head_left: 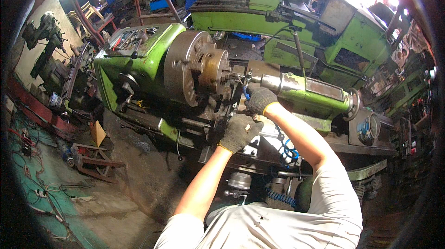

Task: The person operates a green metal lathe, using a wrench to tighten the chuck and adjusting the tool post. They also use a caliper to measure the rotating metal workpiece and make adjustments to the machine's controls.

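While a gap separates chuck (180,70) from right hand (262,99), left hand (238,133) curls; grips unclear

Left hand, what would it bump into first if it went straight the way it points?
The left hand would probably bump the right hand first, though depth is hard to tell here.

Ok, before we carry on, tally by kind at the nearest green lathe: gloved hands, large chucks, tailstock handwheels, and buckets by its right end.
Gloved hands: 2, left hand and right hand
Large chuck: 1
Tailstock handwheel: 1
Bucket: 1
Total: 5
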A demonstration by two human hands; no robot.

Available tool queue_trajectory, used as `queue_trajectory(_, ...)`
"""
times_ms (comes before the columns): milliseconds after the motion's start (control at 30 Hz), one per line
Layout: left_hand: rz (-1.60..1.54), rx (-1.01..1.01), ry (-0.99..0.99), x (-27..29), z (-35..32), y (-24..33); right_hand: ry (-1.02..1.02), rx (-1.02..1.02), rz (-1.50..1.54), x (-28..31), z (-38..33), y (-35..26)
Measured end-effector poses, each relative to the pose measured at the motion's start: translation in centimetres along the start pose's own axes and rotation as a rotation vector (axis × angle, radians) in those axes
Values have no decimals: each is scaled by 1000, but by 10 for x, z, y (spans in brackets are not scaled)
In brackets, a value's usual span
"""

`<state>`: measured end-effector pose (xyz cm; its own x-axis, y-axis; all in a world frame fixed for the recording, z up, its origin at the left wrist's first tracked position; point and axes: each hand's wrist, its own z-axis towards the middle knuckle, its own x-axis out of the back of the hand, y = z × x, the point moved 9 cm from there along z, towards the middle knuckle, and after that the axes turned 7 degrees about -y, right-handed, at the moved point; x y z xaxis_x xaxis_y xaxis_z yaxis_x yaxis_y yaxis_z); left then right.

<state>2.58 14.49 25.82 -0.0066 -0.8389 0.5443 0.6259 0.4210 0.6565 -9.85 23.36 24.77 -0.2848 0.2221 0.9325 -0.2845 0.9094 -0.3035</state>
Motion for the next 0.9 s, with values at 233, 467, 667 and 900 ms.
queue_trajectory(233, -56, -6, 11, 3, 3, 5, 47, 11, -19, -8, -2, 17)
queue_trajectory(467, -2, 45, -41, 3, 3, 4, -24, -7, -70, -1, -9, 14)
queue_trajectory(667, -40, 4, 25, 8, 2, 9, -26, 20, -52, -3, -5, 3)
queue_trajectory(900, -23, 11, 1, 0, -1, 1, -57, -22, -4, -17, 11, 21)
